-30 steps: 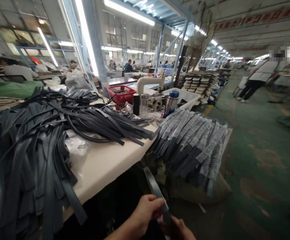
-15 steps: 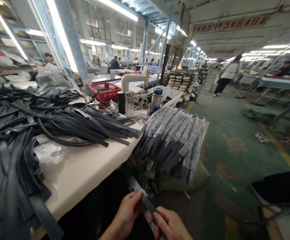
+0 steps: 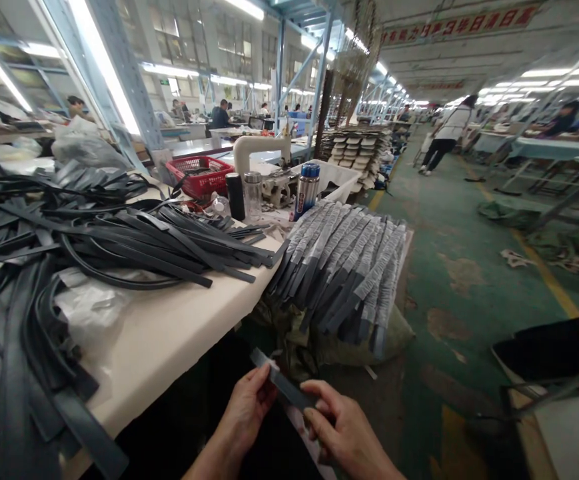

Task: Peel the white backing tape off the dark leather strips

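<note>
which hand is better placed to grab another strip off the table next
Probably the left hand: it is nearer the table and its dark strips. The right hand is farther off; both hold one strip.

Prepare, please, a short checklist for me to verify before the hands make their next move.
1. Left hand grips the dark strip between thumb and fingers: ok.
2. Right hand grips the same strip nearer the body: ok.
3. Loose strips all within the edge of the table: not ok, some extend past it at the near left.
4. Blue-and-silver bottle upright: ok.
5. Underside of the held strip clean: cannot tell, it is turned away.
</note>
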`<state>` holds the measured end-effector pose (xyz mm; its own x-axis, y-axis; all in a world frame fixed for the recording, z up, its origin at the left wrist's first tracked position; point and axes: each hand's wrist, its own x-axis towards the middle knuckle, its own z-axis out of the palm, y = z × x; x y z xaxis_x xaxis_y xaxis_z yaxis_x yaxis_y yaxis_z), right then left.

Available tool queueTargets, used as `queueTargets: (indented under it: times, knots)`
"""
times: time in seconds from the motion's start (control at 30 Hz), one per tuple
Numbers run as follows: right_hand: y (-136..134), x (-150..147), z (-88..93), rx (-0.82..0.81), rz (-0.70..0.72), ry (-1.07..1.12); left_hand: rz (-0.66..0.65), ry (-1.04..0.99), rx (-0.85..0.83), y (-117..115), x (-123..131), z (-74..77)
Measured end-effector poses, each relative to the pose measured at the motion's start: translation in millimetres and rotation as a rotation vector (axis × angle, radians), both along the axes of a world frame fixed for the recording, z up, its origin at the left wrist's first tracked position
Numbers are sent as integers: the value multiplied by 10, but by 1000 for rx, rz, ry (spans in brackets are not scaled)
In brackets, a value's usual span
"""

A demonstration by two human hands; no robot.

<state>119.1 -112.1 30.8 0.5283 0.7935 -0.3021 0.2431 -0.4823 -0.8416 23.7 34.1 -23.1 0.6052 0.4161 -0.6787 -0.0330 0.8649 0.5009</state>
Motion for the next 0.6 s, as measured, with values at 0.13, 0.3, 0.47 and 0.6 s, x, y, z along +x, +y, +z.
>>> queueTargets:
  times: [0.13, 0.3, 0.47, 0.6]
  knots:
    - [85, 41, -1, -4, -11, -159, -73, -60, 4, -118, 62, 65]
    - [161, 67, 117, 74, 39, 44, -66, -78, 18, -69, 95, 87]
    - [-161, 121, 260, -22, 86, 107, 31, 41, -37, 102, 53, -47]
    - [-116, 128, 189, -48, 58, -42, -26, 25, -86, -38, 73, -62]
